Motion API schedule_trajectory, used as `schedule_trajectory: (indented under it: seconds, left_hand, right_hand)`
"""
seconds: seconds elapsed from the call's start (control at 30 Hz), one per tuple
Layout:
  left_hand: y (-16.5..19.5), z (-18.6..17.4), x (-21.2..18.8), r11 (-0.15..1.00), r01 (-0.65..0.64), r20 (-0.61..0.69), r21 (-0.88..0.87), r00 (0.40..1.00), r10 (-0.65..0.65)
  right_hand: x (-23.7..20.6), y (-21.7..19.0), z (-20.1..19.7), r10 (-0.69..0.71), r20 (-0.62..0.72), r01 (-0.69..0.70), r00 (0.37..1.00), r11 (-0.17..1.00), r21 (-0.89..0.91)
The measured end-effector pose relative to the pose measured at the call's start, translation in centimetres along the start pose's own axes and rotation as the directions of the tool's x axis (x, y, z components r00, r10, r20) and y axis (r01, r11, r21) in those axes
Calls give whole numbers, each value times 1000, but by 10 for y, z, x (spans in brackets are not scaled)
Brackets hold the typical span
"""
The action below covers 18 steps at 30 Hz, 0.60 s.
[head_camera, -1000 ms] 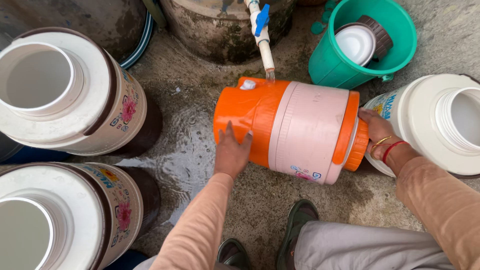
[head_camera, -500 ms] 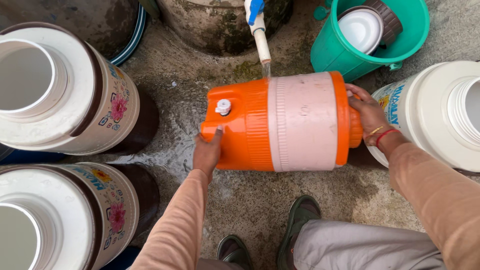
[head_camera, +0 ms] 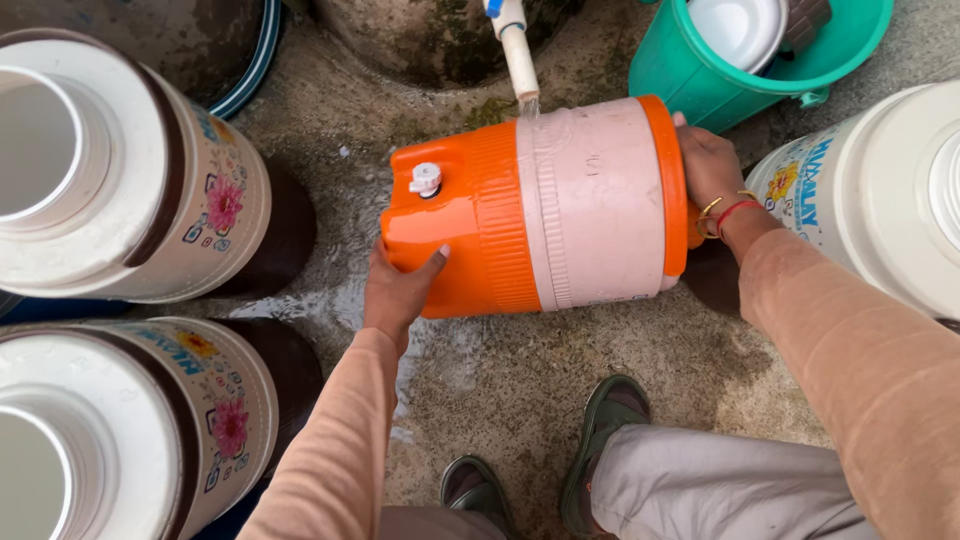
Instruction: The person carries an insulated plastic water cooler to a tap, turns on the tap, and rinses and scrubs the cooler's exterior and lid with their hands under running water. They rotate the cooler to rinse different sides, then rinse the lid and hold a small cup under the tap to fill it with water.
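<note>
Lying on its side on the wet concrete floor (head_camera: pixel 560 380), the orange and pale pink water jug (head_camera: pixel 540 215) sits directly under a white pipe (head_camera: pixel 519 55), from which a thin stream of water falls onto its upper wall. The jug's small white tap (head_camera: pixel 426 179) faces up on the orange base end.

The left hand (head_camera: pixel 400 290) cups the lower edge of that base end, fingers spread and pressed flat against the ribbed orange plastic, thumb up along the side. The right hand (head_camera: pixel 708 170) wraps around the orange rim at the opposite end; its fingers curl over the edge and out of sight, so how firmly they close cannot be told. Bangles and a red thread circle that wrist.

The jug looks rigid, with thick insulated walls, so it should not flex under pressure. With water running over it, the smooth pink band is likely slippery; the ribbed orange section and the raised rim seem the surer places to hold, one hand at each end as now. Being round and on its side, it would probably roll freely if let go. Its weight cannot be judged, since whatever is inside is hidden.

Around it stand three large white drums with brown bands and flower prints: two on the left (head_camera: pixel 130 190) (head_camera: pixel 150 430) and one on the right (head_camera: pixel 870 190). A green bucket (head_camera: pixel 700 85) stands behind, holding a white lid. The person's sandalled feet (head_camera: pixel 600 440) are planted just below the jug.
</note>
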<state>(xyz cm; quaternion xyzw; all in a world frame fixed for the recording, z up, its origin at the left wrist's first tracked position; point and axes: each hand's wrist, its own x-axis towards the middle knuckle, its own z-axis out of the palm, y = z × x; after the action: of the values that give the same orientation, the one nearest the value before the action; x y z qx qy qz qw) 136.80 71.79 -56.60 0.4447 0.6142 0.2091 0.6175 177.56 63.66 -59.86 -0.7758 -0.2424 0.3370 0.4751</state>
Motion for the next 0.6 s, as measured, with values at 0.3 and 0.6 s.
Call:
schedule_trajectory:
  seconds: [0.3, 0.6]
  left_hand:
    - [0, 11, -16, 979, -183, 50, -90, 981, 188]
    - [-23, -24, 20, 704, 68, -214, 707, 969, 121]
  right_hand:
    - [-7, 1, 2, 70, 32, -75, 997, 984, 163]
    - [-12, 20, 65, 93, 267, -167, 959, 948, 271]
